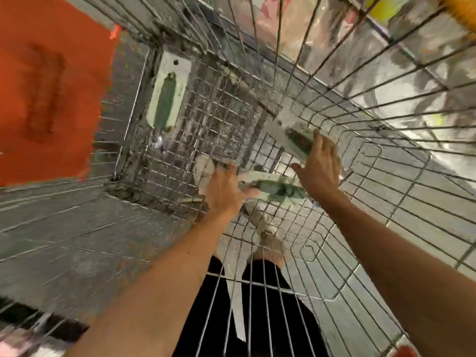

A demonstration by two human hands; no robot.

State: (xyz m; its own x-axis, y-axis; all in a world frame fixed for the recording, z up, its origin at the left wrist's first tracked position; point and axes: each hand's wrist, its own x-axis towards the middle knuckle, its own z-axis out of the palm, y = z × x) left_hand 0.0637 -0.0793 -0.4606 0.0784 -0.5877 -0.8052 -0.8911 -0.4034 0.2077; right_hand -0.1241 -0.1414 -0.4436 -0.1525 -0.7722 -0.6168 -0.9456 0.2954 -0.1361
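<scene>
1. Closest to where I stood, the person's black-clad legs (257,318) and a pale shoe (268,228) showed through the wires of the cart (219,112). Both bare arms reached down into it.
2. The left hand (224,189) was curled. Its thumb lay across the left end of the near pack (275,189), a white card with something green on it, and its fingers were bent round the far side. It gripped that pack.
3. The near pack sat roughly level, low inside the cart, between the two hands. Its right end was just beside the heel of the right hand (322,168).
4. The right hand was spread wide, thumb out to the side and fingers almost straight. Its fingertips rested on the lower end of the far pack (293,135), a similar card slanting away to the upper left. I could not tell whether the hand bore that pack's weight.
5. A third pack (167,96) lay against the fine mesh further in, well apart from both hands.
6. Outside the cart on the left, a blurred orange block (51,86) stood over the grey floor (64,228).
7. Past the far wires there were shiny wrappings (322,34), too smeared to make out, and a yellow shape (461,14) in the top corner.
</scene>
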